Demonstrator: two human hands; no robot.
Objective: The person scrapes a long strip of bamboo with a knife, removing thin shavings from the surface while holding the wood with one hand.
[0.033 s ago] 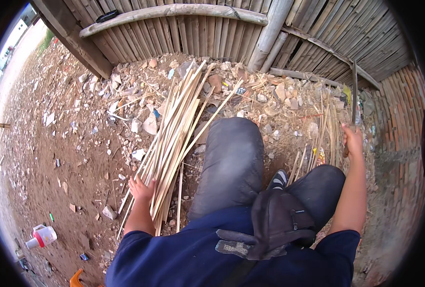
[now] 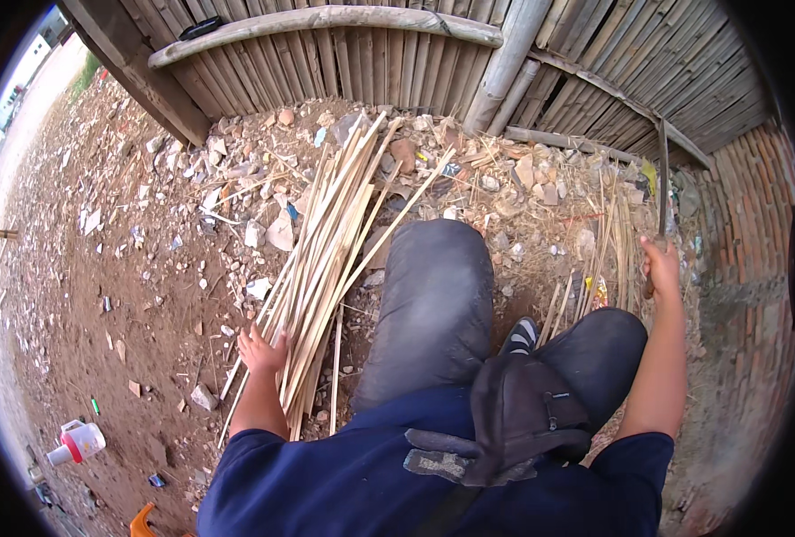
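Note:
A long bundle of pale split bamboo strips [image 2: 330, 251] lies on the ground to the left of my knee, slanting away from me. At its near left side is my left hand [image 2: 261, 351], fingers spread and nothing in its grip; whether it touches the strips I cannot tell. My right hand [image 2: 660, 267] is raised at the right, closed around the handle of a machete. The long, narrow blade of the machete [image 2: 663, 183] points away from me, seen nearly edge-on.
A bamboo slat fence [image 2: 379, 67] stands ahead, with a brick wall [image 2: 751, 233] at the right. More thin strips [image 2: 614, 242] lie near my right knee. Stones and litter cover the ground. A white jug with a red band [image 2: 82, 441] lies at the lower left.
My left hand has shifted very slightly to the left. The bundle and the machete look the same.

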